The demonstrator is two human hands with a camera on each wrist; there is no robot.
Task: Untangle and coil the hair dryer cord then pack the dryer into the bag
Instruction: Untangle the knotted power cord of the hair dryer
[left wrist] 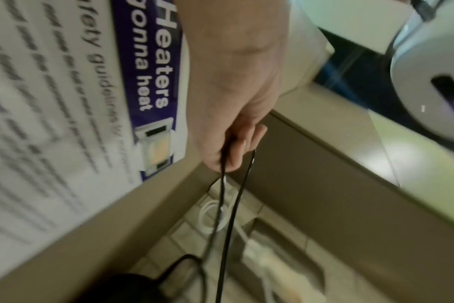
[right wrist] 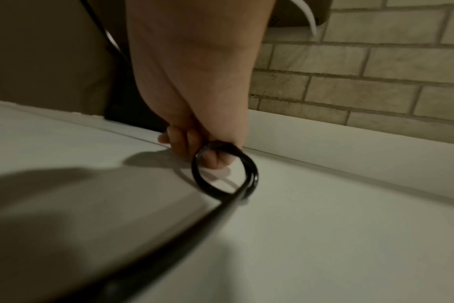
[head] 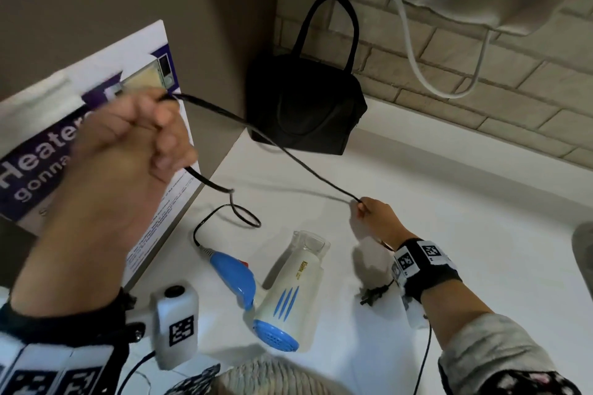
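Black cord stretches between both hands' fingers.

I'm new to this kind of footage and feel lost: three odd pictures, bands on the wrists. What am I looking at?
No machine: a person wears a camera on the head and one on each banded wrist. The head view looks down on a white counter. The hair dryer lies there, and the black bag stands by the wall. The left hand grips the black cord raised; the right hand pinches it lower. The other two views look along each hand at its fingers on the cord.
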